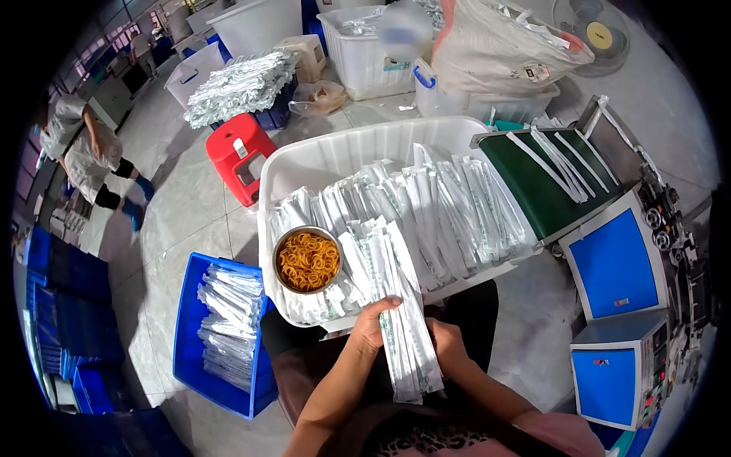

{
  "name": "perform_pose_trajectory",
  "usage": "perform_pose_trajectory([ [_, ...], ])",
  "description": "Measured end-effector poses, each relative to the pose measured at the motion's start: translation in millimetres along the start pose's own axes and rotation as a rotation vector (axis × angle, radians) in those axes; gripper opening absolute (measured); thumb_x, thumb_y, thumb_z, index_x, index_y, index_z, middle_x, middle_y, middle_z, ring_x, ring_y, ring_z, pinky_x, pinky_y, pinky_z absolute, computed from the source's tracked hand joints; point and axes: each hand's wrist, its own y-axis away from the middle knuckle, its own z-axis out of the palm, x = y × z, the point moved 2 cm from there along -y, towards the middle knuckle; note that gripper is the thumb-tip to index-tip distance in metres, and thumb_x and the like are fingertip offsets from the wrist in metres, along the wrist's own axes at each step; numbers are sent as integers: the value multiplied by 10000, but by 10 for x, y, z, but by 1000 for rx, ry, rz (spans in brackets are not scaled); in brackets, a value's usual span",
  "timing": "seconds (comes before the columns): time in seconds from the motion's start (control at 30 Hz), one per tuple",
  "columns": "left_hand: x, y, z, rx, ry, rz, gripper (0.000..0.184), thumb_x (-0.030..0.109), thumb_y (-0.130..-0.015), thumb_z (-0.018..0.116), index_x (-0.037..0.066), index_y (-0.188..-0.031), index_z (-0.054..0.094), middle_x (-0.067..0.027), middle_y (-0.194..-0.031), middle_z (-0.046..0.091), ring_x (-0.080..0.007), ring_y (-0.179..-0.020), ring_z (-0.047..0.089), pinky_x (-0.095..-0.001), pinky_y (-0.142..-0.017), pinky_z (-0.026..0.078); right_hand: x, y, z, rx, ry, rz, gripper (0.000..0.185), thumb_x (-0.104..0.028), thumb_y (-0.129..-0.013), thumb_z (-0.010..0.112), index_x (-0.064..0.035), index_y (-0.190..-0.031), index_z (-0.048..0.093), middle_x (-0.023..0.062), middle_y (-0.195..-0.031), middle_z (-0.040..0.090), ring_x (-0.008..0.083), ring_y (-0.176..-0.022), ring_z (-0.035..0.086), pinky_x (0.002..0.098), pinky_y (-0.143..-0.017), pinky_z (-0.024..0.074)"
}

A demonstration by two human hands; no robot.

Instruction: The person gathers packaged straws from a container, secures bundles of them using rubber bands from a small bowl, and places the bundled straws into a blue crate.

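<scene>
A bundle of long, slim wrapped packets (pixel 400 327) stands over my lap, white and clear with greenish print. My left hand (pixel 370 324) closes round its left side, thumb across the front. On the right side my right hand (pixel 449 343) grips the same bundle, its fingers partly hidden behind it. Just beyond is a large white tub (pixel 365 145) full of similar packets (pixel 457 213). A round metal bowl (pixel 340 268) of orange-brown rubber bands (pixel 307 261) rests on the packets at the tub's near left.
A blue bin (pixel 199 335) with packets stands at my left. At right, a green conveyor belt (pixel 525 175) carries several packets beside a blue-panelled machine (pixel 617 266). A red stool (pixel 236 148) is behind the tub. A person (pixel 87 148) stands far left.
</scene>
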Motion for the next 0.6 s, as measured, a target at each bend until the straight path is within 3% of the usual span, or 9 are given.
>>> perform_pose_trajectory([
  [0.07, -22, 14, -129, 93, -46, 44, 371, 42, -692, 548, -103, -1030, 502, -216, -969, 582, -278, -875, 601, -374, -799, 493, -90, 35, -54, 124, 145, -165, 116, -102, -774, 561, 3, -821, 557, 156, -652, 550, 310, -576, 557, 331, -539, 446],
  [0.13, 65, 43, 130, 163, -121, 60, 275, 58, -695, 570, -77, -932, 543, -159, -844, 607, -252, -737, 616, -366, -705, 520, -111, 28, -156, 235, 361, -131, 107, -97, -782, 568, 4, -747, 558, 146, -587, 531, 296, -496, 532, 315, -474, 424],
  [0.2, 150, 92, 222, 199, -159, 84, 262, 49, -684, 563, -83, -910, 550, -154, -836, 609, -247, -721, 614, -354, -695, 522, -169, -86, -247, 404, 104, -81, 217, -137, -837, 535, 6, -674, 535, 117, -533, 538, 189, -446, 540, 305, -433, 403],
  [0.27, 189, 146, 138, 160, -165, 61, 241, 38, -671, 557, -77, -883, 555, -142, -828, 604, -240, -732, 612, -357, -697, 520, 85, -410, -429, 180, 100, 227, 207, -178, -846, 537, 16, -901, 583, 113, -747, 625, 138, -672, 594, 260, -578, 445],
  [0.33, 127, 199, 100, 116, -198, 23, 332, 46, -613, 561, -62, -925, 526, -139, -799, 575, -262, -759, 587, -381, -726, 497, 154, -706, -422, 228, 185, -229, 537, -159, -794, 608, -49, -1267, 380, 183, -1156, 499, 223, -1022, 522, 299, -794, 419],
  [0.4, -30, 254, 241, -151, -128, -19, 476, 105, -559, 604, -47, -996, 492, -132, -770, 538, -266, -724, 549, -379, -740, 469, -267, -821, -439, -1, -382, -150, 950, -206, -702, 711, -100, -1381, 54, 238, -1365, 202, 321, -1222, 313, 344, -960, 308],
  [0.47, -201, 392, 426, -258, -149, -189, 553, 157, -514, 658, -26, -1005, 482, -109, -751, 504, -251, -684, 510, -394, -775, 445, -491, -994, -249, -120, -440, -258, 1077, -168, -641, 739, -124, -1380, -42, 190, -1379, 159, 324, -1222, 293, 377, -960, 307],
  [0.5, -264, 391, 403, -354, -132, -187, 578, 181, -521, 673, -29, -1023, 479, -125, -786, 522, -270, -728, 528, -410, -789, 445, -612, -1018, -182, -219, -803, -126, 993, -139, -615, 726, -95, -1379, 94, 178, -1270, 347, 284, -1120, 427, 375, -923, 360],
  [0.6, -161, 422, 362, -441, -229, -176, 634, 239, -542, 699, -36, -1066, 469, -162, -873, 551, -307, -832, 551, -429, -816, 446, -625, -1105, -32, -452, -876, -17, 855, -125, -607, 705, -62, -1333, 257, 136, -1088, 502, 226, -961, 539, 346, -853, 425],
])
